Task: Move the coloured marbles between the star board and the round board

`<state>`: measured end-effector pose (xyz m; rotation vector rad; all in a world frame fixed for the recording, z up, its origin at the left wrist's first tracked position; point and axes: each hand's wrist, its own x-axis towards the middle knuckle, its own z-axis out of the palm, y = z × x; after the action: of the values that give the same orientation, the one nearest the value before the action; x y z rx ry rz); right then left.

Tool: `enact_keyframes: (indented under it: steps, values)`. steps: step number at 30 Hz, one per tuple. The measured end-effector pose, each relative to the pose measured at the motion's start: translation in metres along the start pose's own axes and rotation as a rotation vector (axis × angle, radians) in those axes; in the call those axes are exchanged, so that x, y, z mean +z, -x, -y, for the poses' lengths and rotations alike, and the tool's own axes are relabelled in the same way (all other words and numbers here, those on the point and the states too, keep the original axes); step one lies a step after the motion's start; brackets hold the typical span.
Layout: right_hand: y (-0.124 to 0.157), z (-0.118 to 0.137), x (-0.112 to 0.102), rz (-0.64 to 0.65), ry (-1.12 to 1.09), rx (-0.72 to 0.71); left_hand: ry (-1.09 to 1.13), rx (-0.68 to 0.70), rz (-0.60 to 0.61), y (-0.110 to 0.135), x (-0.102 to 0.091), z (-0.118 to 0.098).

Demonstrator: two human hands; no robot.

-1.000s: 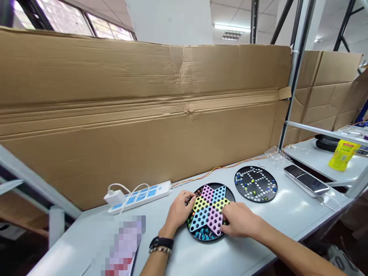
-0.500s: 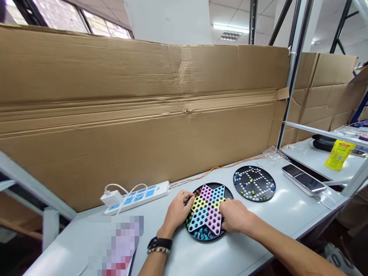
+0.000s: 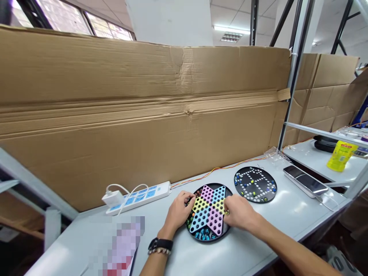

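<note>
A round black Chinese checkers board [image 3: 205,239] lies on the white table, with a star [image 3: 209,209] of pink, blue and yellow holes. Dark blue-teal marbles [image 3: 204,233] fill its front tray; reddish and green ones sit along the left. My left hand [image 3: 180,210] is closed at the board's left rim, thumb and curled fingers against it. At the right side, my right hand [image 3: 240,211] is closed in a pinch beside the yellow point. A yellow-green marble [image 3: 227,212] shows at its fingertips. My right fingers hide part of the rim there.
A second round black board [image 3: 255,184] with scattered marbles stands behind to the right. Beyond it lies a phone [image 3: 306,178] on a white box. A power strip [image 3: 149,194] and a blurred-out packet [image 3: 123,245] lie left. Cardboard [image 3: 138,153] walls the back.
My right hand has shifted slightly up and right along the board's edge, and a yellow-green marble now shows at its fingertips. My left hand stays at the left rim.
</note>
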<state>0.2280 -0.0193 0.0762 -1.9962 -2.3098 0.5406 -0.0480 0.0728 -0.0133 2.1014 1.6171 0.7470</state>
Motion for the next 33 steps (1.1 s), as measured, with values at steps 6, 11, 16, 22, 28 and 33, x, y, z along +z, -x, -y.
enact_keyframes:
  steps: [6, 11, 16, 22, 28, 33]
  values:
    - [-0.011, -0.082, -0.017, -0.249, -0.024, 0.280, 0.011, 0.005, -0.011, -0.001, 0.004, 0.003]
    - [-0.012, -0.104, 0.004, -0.436, 0.015, 0.139, 0.022, 0.004, -0.027, -0.001, 0.006, 0.003]
    - [0.005, -0.039, 0.030, -0.471, -0.124, -0.278, 0.026, 0.005, -0.038, 0.000, 0.006, 0.004]
    - [0.009, 0.048, 0.086, -0.256, 0.100, -0.522, 0.028, 0.015, -0.024, -0.001, 0.004, 0.005]
    - [0.005, 0.078, 0.101, -0.131, 0.355, -0.463, 0.014, 0.013, -0.008, 0.000, 0.002, 0.001]
    - [0.005, 0.071, 0.088, -0.109, 0.341, -0.517, 0.022, 0.012, 0.001, 0.000, 0.001, -0.002]
